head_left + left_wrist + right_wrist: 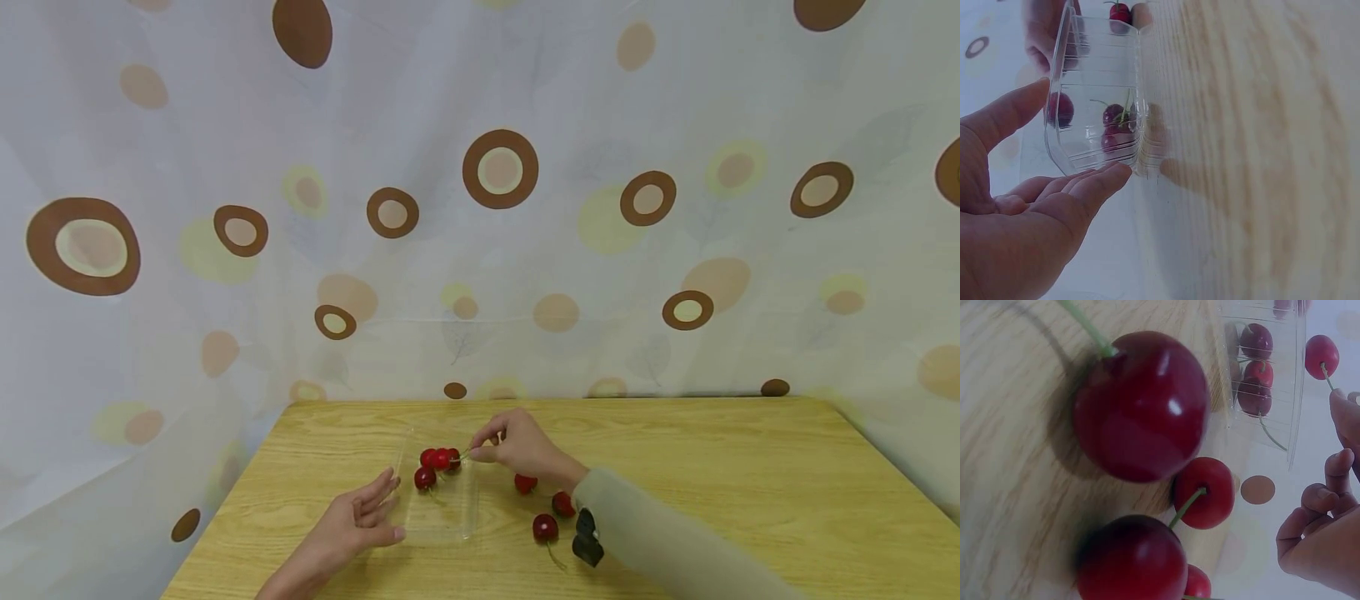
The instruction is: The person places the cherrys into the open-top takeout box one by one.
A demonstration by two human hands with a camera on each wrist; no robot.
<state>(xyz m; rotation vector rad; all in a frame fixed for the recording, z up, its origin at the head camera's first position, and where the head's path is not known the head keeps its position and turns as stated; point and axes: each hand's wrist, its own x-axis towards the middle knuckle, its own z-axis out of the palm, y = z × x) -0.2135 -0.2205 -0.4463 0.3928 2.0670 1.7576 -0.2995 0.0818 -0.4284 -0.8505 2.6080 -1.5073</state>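
Observation:
My right hand pinches the thin green stem of a red cherry between thumb and fingertips. That cherry hangs over the clear plastic tray, at rim height in the right wrist view. Inside the tray, several dark red cherries with stems lie grouped toward the far part. At the tray's left side is my left hand, fingers extended and thumb spread. In the left wrist view its thumb reaches to the rim and its fingers lie along the outer wall.
Right of the tray, several loose cherries lie on the wooden table, partly under the right forearm. A black device sits on the right sleeve. Behind the table hangs a patterned curtain.

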